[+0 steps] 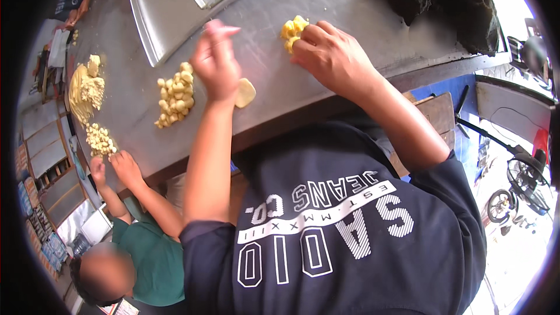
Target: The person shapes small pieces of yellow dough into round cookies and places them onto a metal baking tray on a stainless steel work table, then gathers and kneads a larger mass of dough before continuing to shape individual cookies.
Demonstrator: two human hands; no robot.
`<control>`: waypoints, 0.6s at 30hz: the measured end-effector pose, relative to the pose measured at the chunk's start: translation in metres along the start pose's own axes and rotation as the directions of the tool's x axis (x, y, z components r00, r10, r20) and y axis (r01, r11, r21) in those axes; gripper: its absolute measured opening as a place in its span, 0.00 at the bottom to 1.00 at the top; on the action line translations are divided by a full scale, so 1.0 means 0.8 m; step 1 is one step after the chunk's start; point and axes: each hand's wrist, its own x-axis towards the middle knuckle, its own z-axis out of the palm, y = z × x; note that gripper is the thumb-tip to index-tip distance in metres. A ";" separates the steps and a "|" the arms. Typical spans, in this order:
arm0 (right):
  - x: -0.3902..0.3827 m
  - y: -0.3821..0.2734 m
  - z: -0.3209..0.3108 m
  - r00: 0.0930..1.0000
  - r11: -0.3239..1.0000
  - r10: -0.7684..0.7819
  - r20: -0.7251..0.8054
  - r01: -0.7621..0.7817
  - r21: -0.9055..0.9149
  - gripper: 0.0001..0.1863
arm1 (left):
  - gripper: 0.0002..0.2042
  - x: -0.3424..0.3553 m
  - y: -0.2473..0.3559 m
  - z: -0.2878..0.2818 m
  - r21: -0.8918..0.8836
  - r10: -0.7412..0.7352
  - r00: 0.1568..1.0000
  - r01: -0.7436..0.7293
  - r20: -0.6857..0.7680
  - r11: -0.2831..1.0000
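Note:
My right hand (333, 57) is closed, its bent fingers pressed against a small cluster of yellow lumps (293, 28) on the metal table; the fingertips are partly hidden. My left hand (216, 61) is raised over the table, its fingers smeared by motion, and nothing shows in it. Beside its wrist lies a flat pale dough disc (245, 93). To the left of that hand sits a pile of round pale dough balls (175, 96).
Metal trays (160, 9) lie at the back, one holding dough pieces. A co-worker's hands (125, 168) are by smaller dough bits (100, 139) at the left, near a larger dough mass (87, 90). Black plastic bags (443, 0) sit at the far right.

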 end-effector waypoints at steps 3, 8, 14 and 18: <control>-0.006 0.007 -0.012 0.996 0.990 0.087 -0.009 -0.086 0.112 0.11 | 0.10 -0.027 0.028 -0.075 0.522 0.211 0.960 -0.279 0.187 0.806; -0.039 -0.003 -0.016 0.981 0.988 0.156 -0.112 -0.156 0.006 0.11 | 0.07 -0.115 0.047 -0.081 0.871 0.184 0.935 -0.350 0.302 0.346; -0.007 -0.016 0.009 0.993 1.000 -0.023 -0.114 0.025 0.014 0.07 | 0.04 -0.120 0.031 -0.067 0.582 0.063 0.986 -0.142 0.153 0.801; -0.007 -0.018 0.000 1.000 1.000 -0.012 -0.012 0.012 0.013 0.07 | 0.06 -0.130 0.038 -0.057 0.066 -0.190 0.973 0.183 0.129 0.981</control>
